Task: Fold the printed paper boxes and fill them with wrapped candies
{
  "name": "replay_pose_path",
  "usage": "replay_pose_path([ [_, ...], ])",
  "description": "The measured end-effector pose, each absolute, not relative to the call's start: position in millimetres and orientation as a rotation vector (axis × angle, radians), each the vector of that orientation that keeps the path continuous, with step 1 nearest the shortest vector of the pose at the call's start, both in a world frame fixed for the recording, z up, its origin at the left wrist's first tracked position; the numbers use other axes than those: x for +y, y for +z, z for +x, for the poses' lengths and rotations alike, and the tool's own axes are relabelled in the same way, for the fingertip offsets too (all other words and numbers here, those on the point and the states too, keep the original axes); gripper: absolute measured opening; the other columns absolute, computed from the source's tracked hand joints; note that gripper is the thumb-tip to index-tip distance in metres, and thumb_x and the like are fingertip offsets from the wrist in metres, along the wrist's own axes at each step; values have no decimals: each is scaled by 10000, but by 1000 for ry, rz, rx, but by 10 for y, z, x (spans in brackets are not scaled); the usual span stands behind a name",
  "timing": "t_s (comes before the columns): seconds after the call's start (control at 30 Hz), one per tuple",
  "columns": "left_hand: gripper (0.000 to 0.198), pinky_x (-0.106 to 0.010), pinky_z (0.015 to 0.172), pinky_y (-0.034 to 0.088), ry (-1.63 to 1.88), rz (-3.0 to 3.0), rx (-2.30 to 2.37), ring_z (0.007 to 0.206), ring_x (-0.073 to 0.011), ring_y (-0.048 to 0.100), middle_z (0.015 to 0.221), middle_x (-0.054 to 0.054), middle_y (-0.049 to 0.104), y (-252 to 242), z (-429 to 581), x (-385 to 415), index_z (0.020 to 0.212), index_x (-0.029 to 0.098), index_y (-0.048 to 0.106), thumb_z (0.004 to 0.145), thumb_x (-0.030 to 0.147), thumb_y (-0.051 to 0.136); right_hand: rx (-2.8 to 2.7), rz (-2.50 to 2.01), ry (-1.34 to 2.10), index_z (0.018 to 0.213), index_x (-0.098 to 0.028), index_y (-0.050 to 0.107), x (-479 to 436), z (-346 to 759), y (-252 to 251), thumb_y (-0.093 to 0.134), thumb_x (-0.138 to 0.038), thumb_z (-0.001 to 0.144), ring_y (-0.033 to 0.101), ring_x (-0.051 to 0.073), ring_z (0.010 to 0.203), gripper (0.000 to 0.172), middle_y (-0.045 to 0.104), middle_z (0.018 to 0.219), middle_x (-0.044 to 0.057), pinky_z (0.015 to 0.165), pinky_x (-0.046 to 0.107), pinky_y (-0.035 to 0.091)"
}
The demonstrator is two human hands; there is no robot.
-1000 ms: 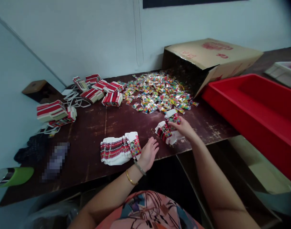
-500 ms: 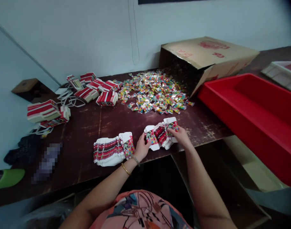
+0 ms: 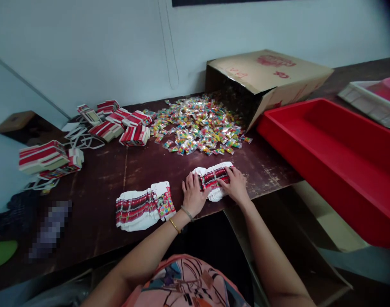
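A fanned row of flattened red-and-white candy boxes (image 3: 216,177) lies on the dark table between my hands. My left hand (image 3: 194,197) grips its left end, the fingers laid along the edge. At the right end, my right hand (image 3: 236,184) has its thumb in front and its fingers over the cartons. Beside my left wrist lies a second overlapping row of flattened boxes (image 3: 135,209), with one printed face showing at its right end. The undersides of both rows are hidden.
A heap of wrapped candies (image 3: 198,128) spills from a cardboard carton (image 3: 272,70) at the back. The red tray (image 3: 326,166) juts over the table's right side. Bundled boxes (image 3: 134,135) and white straps (image 3: 86,138) lie at the left. An open carton (image 3: 294,251) stands below.
The boxes between my hands have gone from spread with printed faces showing to a tighter, evenly fanned row. My hands have come closer together. The view has shifted slightly right.
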State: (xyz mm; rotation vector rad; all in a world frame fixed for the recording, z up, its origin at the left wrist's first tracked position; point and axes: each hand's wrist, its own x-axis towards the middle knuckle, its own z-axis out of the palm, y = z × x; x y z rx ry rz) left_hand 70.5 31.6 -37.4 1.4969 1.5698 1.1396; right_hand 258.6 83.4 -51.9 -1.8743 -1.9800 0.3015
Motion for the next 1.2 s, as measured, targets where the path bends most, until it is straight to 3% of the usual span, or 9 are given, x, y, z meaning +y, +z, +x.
replay_pose_path([
  [0.17,518,-339,1171,99,1291,1206,1352,1430,-177,199,1540,-71,278,-335,705,247,1403,231,386,907,354,469,-2112,-1683,277,1341,-203,476,753,2494,-445,516,-521,860,358,319,1289,579,426,1402,151,1033,488,280],
  [0.3,495,-322,1174,109,1371,1094,1256,1417,-182,237,1517,-44,332,-243,705,176,1369,249,444,885,320,523,-2204,-1648,239,1370,-261,441,644,2323,-407,502,-484,882,301,317,1335,540,425,1425,107,1074,544,182],
  [0.4,459,-333,1177,105,1354,1156,1349,1413,-174,242,1505,-28,353,-138,567,109,1345,267,472,891,318,513,-2168,-1702,208,1348,-235,474,618,2255,-360,500,-448,893,282,328,1350,503,414,1436,122,1077,570,160],
  [0.6,372,-424,1165,177,1164,1423,1543,1370,-222,328,1446,-43,434,57,101,-103,1258,279,561,900,339,483,-2413,-1363,233,1319,-295,511,497,2004,-263,510,-365,903,249,305,1385,422,410,1456,84,1106,577,80],
  [0.77,364,-451,1142,239,979,1698,1850,1370,-235,319,1478,-84,365,125,-451,-262,1252,227,546,932,332,408,-2279,-1573,187,1290,-283,543,551,2041,-287,512,-329,894,252,335,1375,400,404,1453,98,1082,596,130],
  [0.97,366,-464,1104,301,861,1826,2206,1330,-256,376,1440,-108,397,89,-1168,-474,1259,213,514,928,331,410,-2293,-1546,206,1254,-288,575,568,1963,-283,543,-397,878,256,351,1366,393,402,1452,103,1080,615,112],
  [1.07,459,-501,1103,284,695,2054,2233,1353,-297,342,1465,-121,371,-12,-1371,-626,1331,233,456,887,345,490,-2220,-1613,196,1180,-274,619,525,1932,-266,550,-389,871,260,362,1359,337,408,1443,105,1066,632,129],
  [1.2,586,-556,1135,166,414,2357,2041,1388,-326,283,1476,-91,392,-247,-1372,-808,1388,287,412,830,386,562,-2199,-1546,240,1158,-269,614,355,1816,-194,541,-327,875,261,337,1364,298,428,1420,99,1077,617,162],
])
